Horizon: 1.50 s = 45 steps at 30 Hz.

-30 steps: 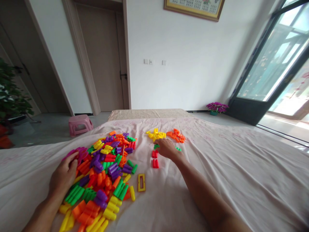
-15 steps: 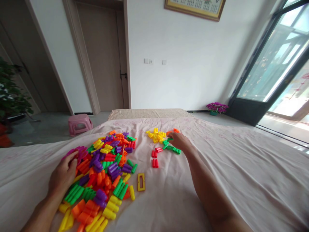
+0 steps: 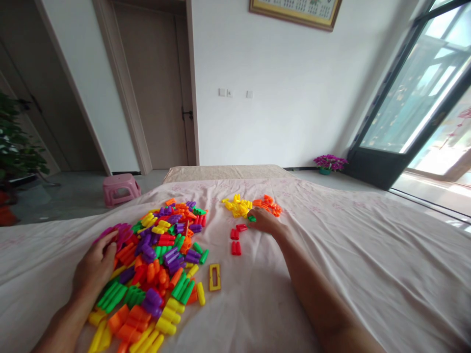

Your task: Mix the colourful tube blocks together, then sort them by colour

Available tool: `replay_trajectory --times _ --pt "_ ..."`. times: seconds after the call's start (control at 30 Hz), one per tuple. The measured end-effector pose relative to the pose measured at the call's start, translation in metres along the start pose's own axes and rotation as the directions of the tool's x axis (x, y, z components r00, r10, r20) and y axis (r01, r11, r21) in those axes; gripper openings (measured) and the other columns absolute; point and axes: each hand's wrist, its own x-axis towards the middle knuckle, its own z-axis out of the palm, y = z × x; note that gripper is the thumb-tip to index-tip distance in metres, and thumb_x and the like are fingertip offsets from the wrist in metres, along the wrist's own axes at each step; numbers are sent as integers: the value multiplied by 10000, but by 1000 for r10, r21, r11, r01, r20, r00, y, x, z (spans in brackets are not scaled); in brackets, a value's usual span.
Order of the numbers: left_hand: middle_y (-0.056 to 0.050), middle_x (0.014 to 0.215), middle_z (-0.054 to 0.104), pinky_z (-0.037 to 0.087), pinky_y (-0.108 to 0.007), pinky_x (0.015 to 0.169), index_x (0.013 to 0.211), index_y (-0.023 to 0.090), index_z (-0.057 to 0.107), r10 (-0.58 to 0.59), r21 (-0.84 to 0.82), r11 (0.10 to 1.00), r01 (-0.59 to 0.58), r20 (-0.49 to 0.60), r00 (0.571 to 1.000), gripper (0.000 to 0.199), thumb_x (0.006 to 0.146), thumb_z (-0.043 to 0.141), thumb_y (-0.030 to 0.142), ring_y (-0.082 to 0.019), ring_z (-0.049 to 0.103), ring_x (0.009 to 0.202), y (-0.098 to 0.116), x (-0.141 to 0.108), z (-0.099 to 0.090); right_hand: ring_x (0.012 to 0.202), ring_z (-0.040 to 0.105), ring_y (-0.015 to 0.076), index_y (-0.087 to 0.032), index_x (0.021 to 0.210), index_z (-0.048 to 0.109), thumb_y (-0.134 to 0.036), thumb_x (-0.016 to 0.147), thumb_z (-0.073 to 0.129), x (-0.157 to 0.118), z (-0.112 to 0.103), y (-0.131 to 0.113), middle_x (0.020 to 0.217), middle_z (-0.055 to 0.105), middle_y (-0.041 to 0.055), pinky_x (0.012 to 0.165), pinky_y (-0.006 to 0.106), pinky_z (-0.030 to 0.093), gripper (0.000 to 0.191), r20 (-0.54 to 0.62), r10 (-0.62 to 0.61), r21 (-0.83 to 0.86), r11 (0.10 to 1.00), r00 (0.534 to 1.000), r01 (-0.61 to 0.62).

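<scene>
My left hand (image 3: 94, 262) rests at the left edge of a big heap of mixed plastic toy blocks (image 3: 158, 269). Its fingers curl against a magenta toy piece (image 3: 123, 234), which they partly cover. Farther out on the right, my right hand (image 3: 265, 220) is closed low over the cloth, with a green block (image 3: 252, 218) at its fingertips. The hand hides the other green blocks. Just beyond it lie a cluster of yellow blocks (image 3: 237, 206) and a cluster of orange blocks (image 3: 270, 205). Several red blocks (image 3: 236, 248) lie nearer to me.
A pale, wrinkled cloth (image 3: 353, 255) covers the surface. One yellow rectangular frame piece (image 3: 215, 277) lies right of the heap. Past the cloth are a pink stool (image 3: 121, 189), a closed door (image 3: 154, 88) and a pot of purple flowers (image 3: 329, 163).
My right hand has drawn slightly left and nearer, from beside the orange blocks onto the green ones. The orange cluster now shows; most green blocks are covered. My left hand stays put.
</scene>
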Motion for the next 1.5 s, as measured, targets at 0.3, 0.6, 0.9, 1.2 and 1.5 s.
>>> replay_trajectory --times 0.3,0.6,0.9,1.2,1.5 --pt "-84 1423 578 424 -407 1037 1389 253 538 -4 1 1000 4 1 1000 521 975 316 477 -297 564 1246 0 0 0 1033 645 278 -156 981 749 -97 766 609 -13 -10 6 1072 708 140 775 303 438 263 88 187 -96 979 978 -178" --pt "-94 1441 563 423 -398 1050 1399 244 530 -18 -3 1000 18 12 1000 544 974 305 499 -291 548 1277 3 -1 -2 1302 485 293 -250 1388 563 -505 706 795 -9 -13 -19 1394 569 98 1056 368 381 765 92 -140 139 982 986 127" --pt "-100 1421 579 436 -409 1015 1377 230 547 -15 0 1000 15 10 1000 531 975 300 475 -300 569 1234 10 -4 -4 1258 543 316 -248 1417 533 -506 684 794 -9 4 -40 1404 568 113 1034 400 428 820 230 -261 195 956 938 219" --pt "-94 1403 596 445 -388 1008 1377 238 552 -11 20 1000 12 -2 1000 526 969 318 473 -283 581 1221 4 -1 -1 1150 620 241 -219 1222 683 -162 835 607 -12 -2 -56 1236 687 77 953 325 464 398 -46 -203 152 966 978 207" --pt "-91 1416 585 437 -395 1029 1369 233 553 5 2 1000 -5 -5 1000 524 970 310 471 -285 569 1244 4 -1 -1 1022 618 208 -213 1118 711 -268 904 661 -33 16 -126 1058 711 74 877 303 458 226 -87 -562 181 803 822 568"
